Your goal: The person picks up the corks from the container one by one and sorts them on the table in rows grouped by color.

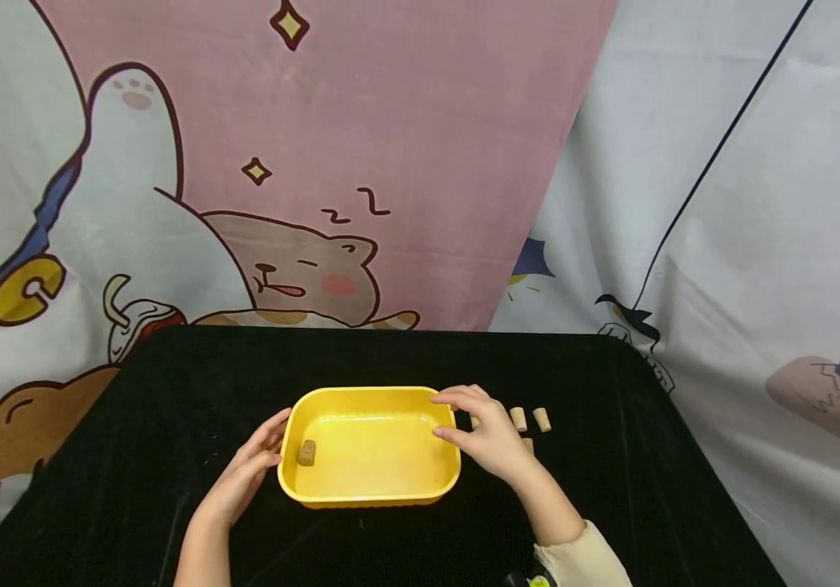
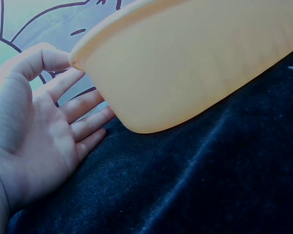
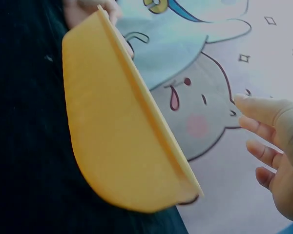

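Note:
A yellow plastic basin stands on the black cloth, with one brown cork stopper lying at its left end. My left hand is at the basin's left end. In the left wrist view its thumb touches the rim, and its fairly straight fingers reach along the outer wall. Above the basin's right rim hovers my right hand. Its thumb and fingers are apart with nothing between them, and in the right wrist view the fingers stand away from the basin wall.
Several light cork stoppers lie right of the basin; one cork is farthest right, another cork beside it, and others are partly behind the right hand. A black velvet cloth covers the table. Behind it hangs a cartoon-printed curtain.

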Tool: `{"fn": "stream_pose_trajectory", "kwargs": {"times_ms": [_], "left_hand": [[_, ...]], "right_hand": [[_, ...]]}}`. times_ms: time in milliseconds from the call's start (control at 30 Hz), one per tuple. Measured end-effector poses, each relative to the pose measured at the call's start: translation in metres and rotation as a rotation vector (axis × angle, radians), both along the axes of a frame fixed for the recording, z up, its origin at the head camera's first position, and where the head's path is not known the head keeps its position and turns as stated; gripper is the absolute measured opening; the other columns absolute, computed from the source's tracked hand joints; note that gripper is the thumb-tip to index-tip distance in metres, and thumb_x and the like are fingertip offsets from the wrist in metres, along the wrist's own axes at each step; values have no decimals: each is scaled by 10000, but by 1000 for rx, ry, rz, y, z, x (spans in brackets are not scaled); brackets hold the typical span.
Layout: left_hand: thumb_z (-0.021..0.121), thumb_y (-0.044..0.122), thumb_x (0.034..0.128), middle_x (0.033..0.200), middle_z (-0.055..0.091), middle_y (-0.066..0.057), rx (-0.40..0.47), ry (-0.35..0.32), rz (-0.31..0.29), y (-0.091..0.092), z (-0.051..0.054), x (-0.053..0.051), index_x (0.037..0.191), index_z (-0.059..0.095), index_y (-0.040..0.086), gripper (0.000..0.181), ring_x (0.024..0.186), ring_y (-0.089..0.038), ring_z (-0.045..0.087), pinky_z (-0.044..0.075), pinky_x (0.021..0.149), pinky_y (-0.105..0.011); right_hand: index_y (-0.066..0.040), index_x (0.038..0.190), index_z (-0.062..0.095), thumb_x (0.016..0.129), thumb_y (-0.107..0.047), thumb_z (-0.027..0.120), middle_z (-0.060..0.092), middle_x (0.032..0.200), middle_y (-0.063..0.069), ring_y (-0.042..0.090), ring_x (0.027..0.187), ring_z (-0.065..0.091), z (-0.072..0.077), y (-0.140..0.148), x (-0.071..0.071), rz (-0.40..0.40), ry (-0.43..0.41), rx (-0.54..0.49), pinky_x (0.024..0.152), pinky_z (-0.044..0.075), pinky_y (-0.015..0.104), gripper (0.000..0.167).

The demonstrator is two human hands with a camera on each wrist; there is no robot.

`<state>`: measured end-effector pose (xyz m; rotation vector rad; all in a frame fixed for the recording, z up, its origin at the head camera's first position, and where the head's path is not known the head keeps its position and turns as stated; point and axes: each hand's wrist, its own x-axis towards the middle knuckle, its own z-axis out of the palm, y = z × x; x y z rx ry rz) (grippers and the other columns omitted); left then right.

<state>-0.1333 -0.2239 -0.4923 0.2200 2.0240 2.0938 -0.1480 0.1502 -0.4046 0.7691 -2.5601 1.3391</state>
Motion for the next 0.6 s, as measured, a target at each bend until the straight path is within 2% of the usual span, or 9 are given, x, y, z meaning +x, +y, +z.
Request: {"fn": "stream_pose_trajectory", "kwargs": {"times_ms": [200, 367, 533, 600], "left_hand": [[466, 114, 930, 1514, 287, -187, 1, 1, -6, -1, 0, 0, 1497, 241, 88, 611, 1339, -340, 290, 92, 1067, -628], [462, 113, 932, 1513, 289, -187, 0, 3, -8, -1, 0, 0, 1497, 241, 86, 607, 1314, -269, 345, 103, 1066, -625], [457, 108, 930, 1505, 299, -195, 3, 9, -10, -2, 0, 0, 1498, 240, 91, 609, 1325, -349, 310, 114, 1061, -630], [457, 106, 927, 1505, 297, -198, 1, 10, -12, -2, -1, -1, 1500, 238, 91, 614, 1332, -378, 290, 111, 1060, -633]], "right_hand": [[-178, 1151, 683, 811, -173, 761, 604, 1193, -75, 139, 1034, 537, 1, -26, -9, 112, -8, 39, 861, 479, 428, 349], [-104, 1156, 680, 808, -114, 758, 627, 1184, -29, 213, 1027, 553, -2, -47, -18, 211, -15, 48, 857, 475, 448, 356], [-100, 1161, 677, 820, -82, 741, 635, 1181, 3, 280, 1019, 573, -8, -66, -25, 284, -49, 89, 913, 438, 456, 347], [-107, 1168, 675, 833, -99, 732, 631, 1187, -6, 265, 1021, 576, -11, -74, -27, 308, -64, 104, 914, 442, 437, 340]]}}
